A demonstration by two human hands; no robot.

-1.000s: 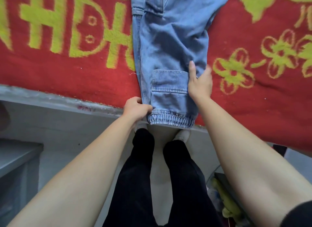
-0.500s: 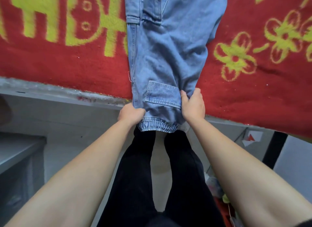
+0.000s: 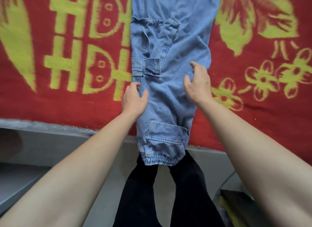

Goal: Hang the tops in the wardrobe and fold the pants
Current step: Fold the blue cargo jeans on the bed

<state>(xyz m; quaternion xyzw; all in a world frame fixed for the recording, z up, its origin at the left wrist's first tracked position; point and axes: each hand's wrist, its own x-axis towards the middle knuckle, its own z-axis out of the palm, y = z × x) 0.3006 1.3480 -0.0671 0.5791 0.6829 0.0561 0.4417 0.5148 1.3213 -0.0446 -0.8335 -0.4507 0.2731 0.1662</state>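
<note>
Light blue denim pants [image 3: 168, 95] lie lengthwise on a red blanket [image 3: 67, 100], legs stacked, their elastic cuffs [image 3: 160, 161] hanging over the near edge. My left hand [image 3: 134, 101] hovers at the pants' left edge about mid-leg, fingers loosely spread, holding nothing. My right hand [image 3: 198, 84] is over the right side of the pants, fingers spread and slightly bent, gripping nothing. A cargo pocket [image 3: 166, 132] sits just above the cuffs.
The red blanket with yellow-green letters and flowers covers the bed. A grey bed edge [image 3: 50, 127] runs along the near side. My black-trousered legs [image 3: 162, 193] stand on the floor below. A dark box with yellow items [image 3: 236, 208] sits at the lower right.
Both hands have let go of the cuff end and moved up the pants toward mid-leg, fingers now spread. The cuffs now hang further over the bed edge.
</note>
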